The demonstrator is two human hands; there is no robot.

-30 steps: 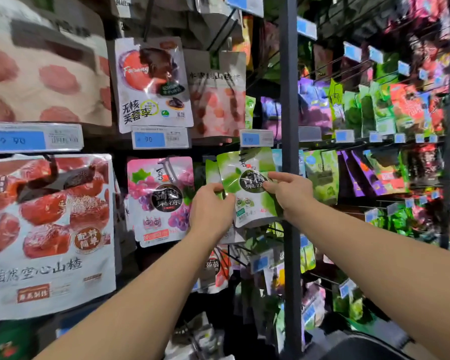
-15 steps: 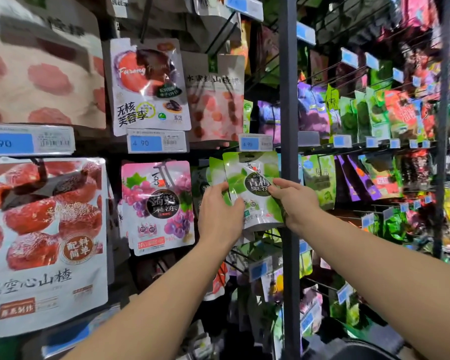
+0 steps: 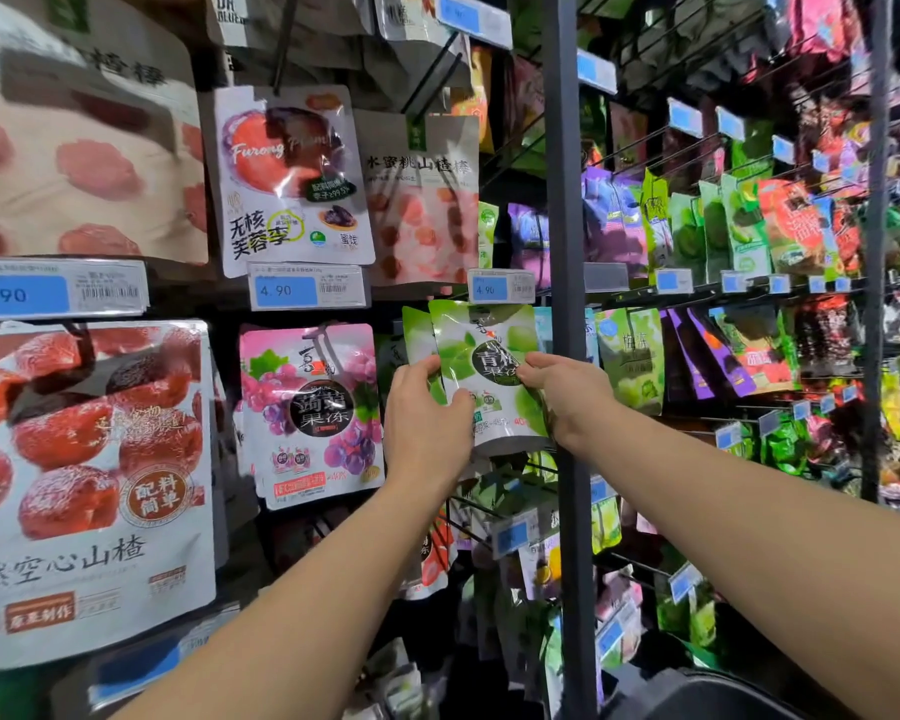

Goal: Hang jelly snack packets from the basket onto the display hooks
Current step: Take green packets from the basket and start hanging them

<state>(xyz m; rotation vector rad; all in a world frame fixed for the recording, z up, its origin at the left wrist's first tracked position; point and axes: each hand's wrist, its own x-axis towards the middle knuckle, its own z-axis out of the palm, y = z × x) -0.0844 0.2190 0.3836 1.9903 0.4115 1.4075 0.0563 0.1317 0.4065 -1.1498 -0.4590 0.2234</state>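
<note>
I am watching both hands working at the hanging rack, and the green jelly packet (image 3: 481,356) is sitting between them, upright and facing me, with its top edge just below the blue 4.90 price tag (image 3: 500,286). The left hand (image 3: 427,415) is gripping the packet's left edge, its thumb lying across the lower front and the other fingers curling behind the film. The right hand (image 3: 567,394) is pinching the right edge near the dark round label, thumb on the front, the remaining fingers hidden behind the pouch. I cannot tell whether the packet's top is sitting over a hook, since the tag is covering that spot. A second green packet (image 3: 414,332) is hanging just behind and to the left, partly overlapped by the one being held. The dark upright post (image 3: 562,210) is standing just right of the packet, in front of the right wrist. To the left, a pink grape jelly packet (image 3: 310,413) is hanging beside the left hand, and farther left a large hawthorn bag (image 3: 84,485) is filling the edge of my view. A dark curved rim (image 3: 697,691) is showing at the bottom right, too cropped for me to name.
</note>
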